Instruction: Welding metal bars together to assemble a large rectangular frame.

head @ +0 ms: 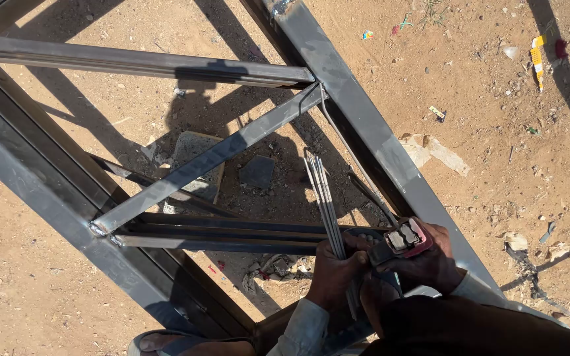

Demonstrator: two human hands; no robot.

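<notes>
Gripping welding rods (324, 198), left hand (334, 273) sits beside right hand (430, 260) on frame (377, 138).

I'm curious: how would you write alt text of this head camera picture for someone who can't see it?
Seen from above, a person's left hand grips a bundle of thin welding rods while the right hand holds a red-and-black electrode holder. They work over a grey steel frame standing on sandy, littered ground.
</notes>
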